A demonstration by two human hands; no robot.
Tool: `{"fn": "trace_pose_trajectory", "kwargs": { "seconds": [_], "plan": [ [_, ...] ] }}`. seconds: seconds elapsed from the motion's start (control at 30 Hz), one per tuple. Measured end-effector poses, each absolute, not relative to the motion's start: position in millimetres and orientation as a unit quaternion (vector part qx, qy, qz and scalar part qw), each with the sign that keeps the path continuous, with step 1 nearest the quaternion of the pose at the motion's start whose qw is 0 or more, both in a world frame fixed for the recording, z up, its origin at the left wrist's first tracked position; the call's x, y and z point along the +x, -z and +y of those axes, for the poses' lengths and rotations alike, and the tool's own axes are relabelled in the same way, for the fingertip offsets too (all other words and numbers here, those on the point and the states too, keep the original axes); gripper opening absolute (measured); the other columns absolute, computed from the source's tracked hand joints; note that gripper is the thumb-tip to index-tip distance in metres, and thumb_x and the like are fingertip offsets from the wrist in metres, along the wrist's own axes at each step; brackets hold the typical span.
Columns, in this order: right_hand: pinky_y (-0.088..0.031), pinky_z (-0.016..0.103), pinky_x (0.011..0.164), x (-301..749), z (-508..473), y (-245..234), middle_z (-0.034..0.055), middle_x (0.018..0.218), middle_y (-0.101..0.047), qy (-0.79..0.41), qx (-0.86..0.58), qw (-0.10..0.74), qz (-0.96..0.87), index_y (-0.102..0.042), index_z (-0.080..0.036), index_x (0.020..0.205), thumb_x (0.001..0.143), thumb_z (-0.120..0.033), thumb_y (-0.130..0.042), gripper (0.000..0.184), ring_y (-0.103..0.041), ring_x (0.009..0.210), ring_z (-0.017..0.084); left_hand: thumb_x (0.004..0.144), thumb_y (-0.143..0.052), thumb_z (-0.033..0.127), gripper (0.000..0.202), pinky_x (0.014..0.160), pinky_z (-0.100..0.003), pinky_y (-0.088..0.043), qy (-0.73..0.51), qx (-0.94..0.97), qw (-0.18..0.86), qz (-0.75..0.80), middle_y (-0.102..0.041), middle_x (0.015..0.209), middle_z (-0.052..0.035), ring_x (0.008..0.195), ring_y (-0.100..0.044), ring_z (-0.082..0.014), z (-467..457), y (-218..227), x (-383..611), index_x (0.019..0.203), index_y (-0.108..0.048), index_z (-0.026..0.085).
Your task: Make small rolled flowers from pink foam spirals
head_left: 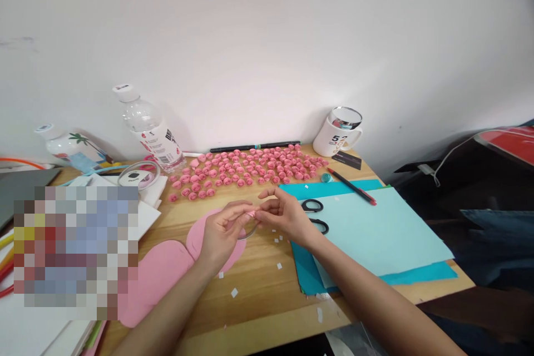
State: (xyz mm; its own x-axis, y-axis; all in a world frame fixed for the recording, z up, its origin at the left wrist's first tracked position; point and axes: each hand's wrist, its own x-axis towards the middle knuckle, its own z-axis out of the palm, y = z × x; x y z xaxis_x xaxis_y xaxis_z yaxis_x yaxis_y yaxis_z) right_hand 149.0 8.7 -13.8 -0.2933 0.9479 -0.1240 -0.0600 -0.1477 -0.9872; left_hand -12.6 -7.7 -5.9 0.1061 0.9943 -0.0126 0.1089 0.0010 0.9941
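Note:
My left hand (221,236) and my right hand (290,216) meet over the middle of the wooden table. Between their fingertips is a small pink paper piece (252,213), partly hidden by the fingers. Both hands are closed in a pinch at it. Under my left hand lie pink paper circles (161,272). The curved edge of a ring-shaped thing (249,233) shows just below the fingers; most of it is covered. Many rolled pink paper roses (242,168) are spread out behind the hands. Beside my right hand, black-handled scissors (312,206) lie partly over blue paper.
Light blue sheets (384,233) lie at right, with a red-and-black pen (354,186) on them. A white mug (337,132) and a plastic bottle (146,128) stand by the wall. White scraps (234,292) dot the table. Stacked papers (37,322) fill the left side.

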Motion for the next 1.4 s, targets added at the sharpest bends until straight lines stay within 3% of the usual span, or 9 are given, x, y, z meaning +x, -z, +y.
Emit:
{"fn": "trace_pose_trajectory", "kwargs": {
  "seconds": [0.27, 0.53, 0.87, 1.1, 1.4],
  "plan": [
    [-0.047, 0.025, 0.061, 146.6, 6.3, 11.9, -0.0003, 0.070, -0.062, -0.587, -0.424, 0.442, -0.530, -0.050, -0.018, 0.083, 0.067, -0.034, -0.069, 0.029, -0.060, 0.064, 0.012, 0.074, -0.062, 0.027, 0.017, 0.087, -0.032, -0.047, -0.456, 0.542, 0.522, 0.476, -0.068, 0.102, -0.0069, 0.097, -0.061, -0.0214, -4.7, 10.9, -14.6, 0.085, -0.071, 0.018],
    [-0.041, 0.022, 0.052, 144.4, 6.3, 10.6, -0.0015, 0.063, -0.056, -0.561, -0.429, 0.434, -0.560, -0.054, -0.017, 0.072, 0.070, -0.037, -0.066, 0.024, -0.052, 0.057, 0.009, 0.069, -0.066, 0.022, 0.011, 0.079, -0.029, -0.049, -0.475, 0.515, 0.532, 0.476, -0.069, 0.089, -0.0050, 0.086, -0.062, -0.0187, -1.9, 11.9, -16.5, 0.078, -0.071, 0.018],
    [-0.044, 0.025, 0.049, 141.5, 0.8, 17.6, 0.0010, 0.056, -0.059, -0.520, -0.492, 0.430, -0.550, -0.057, -0.017, 0.068, 0.070, -0.043, -0.064, 0.027, -0.053, 0.050, 0.012, 0.067, -0.068, 0.027, 0.014, 0.079, -0.029, -0.049, -0.480, 0.489, 0.556, 0.470, -0.068, 0.087, -0.0054, 0.084, -0.061, -0.0185, -2.7, 11.6, -13.7, 0.076, -0.071, 0.017],
    [-0.047, 0.026, 0.052, 138.7, -1.5, 15.9, 0.0019, 0.058, -0.062, -0.507, -0.495, 0.413, -0.572, -0.062, -0.017, 0.073, 0.075, -0.038, -0.058, 0.022, -0.057, 0.051, 0.014, 0.071, -0.065, 0.026, 0.015, 0.083, -0.032, -0.047, -0.465, 0.519, 0.550, 0.461, -0.067, 0.090, -0.0071, 0.089, -0.059, -0.0204, -3.0, 13.2, -14.0, 0.079, -0.071, 0.016],
    [-0.050, 0.027, 0.053, 137.3, -2.0, 17.7, 0.0022, 0.057, -0.063, -0.541, -0.483, 0.414, -0.551, -0.061, -0.016, 0.076, 0.075, -0.041, -0.059, 0.025, -0.060, 0.051, 0.014, 0.069, -0.066, 0.028, 0.014, 0.083, -0.032, -0.047, -0.464, 0.532, 0.524, 0.476, -0.068, 0.088, -0.0069, 0.088, -0.060, -0.0206, -1.9, 16.5, -14.6, 0.078, -0.072, 0.018]
  ]
}}
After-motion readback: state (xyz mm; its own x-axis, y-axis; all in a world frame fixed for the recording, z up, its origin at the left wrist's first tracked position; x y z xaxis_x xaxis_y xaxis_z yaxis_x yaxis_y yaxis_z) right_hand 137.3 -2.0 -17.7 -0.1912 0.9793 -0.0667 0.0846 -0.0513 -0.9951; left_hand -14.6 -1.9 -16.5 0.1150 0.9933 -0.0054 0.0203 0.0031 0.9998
